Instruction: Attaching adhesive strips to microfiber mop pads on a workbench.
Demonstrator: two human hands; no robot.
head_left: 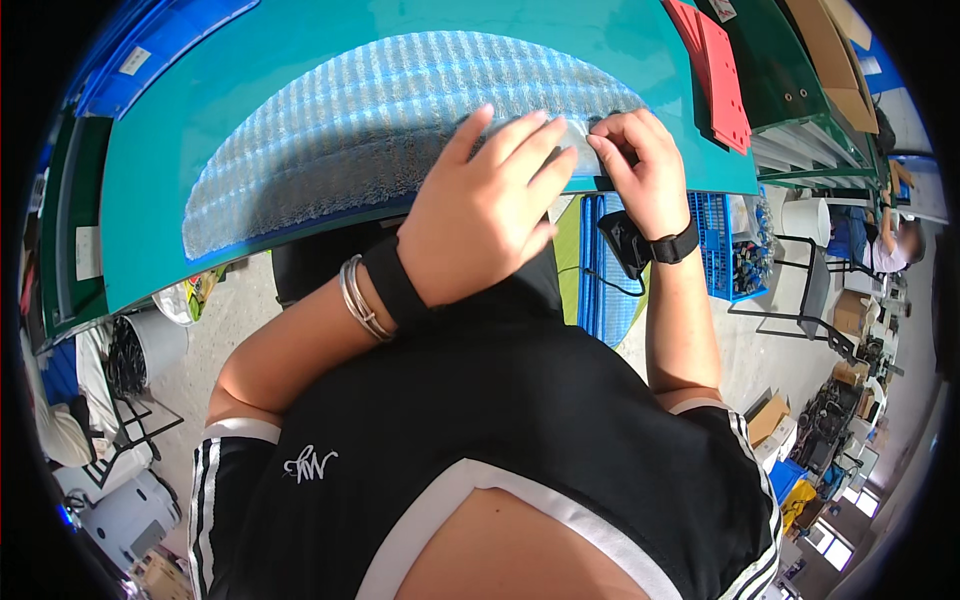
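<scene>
A half-round plush mat [400, 110], grey with light blue stripes and a blue edge, lies on the teal tabletop [150, 210] with its straight side toward me. My left hand [490, 200] is open over the mat's near right part, palm down and fingers spread. Near the mat's right corner, my right hand [645, 170] has its thumb and forefinger brought together in a pinch. Between the two hands shows a small pale, translucent piece [578, 150], partly hidden by the left fingers. What the right fingertips hold is too small to tell.
Red flat pieces with holes [718, 85] lie at the table's right end. A blue bin [150, 60] stands at the far left. Below the table are blue striped mats [605, 290] and a blue crate [745, 250]. A chair [800, 285] and another person [893, 245] are off right.
</scene>
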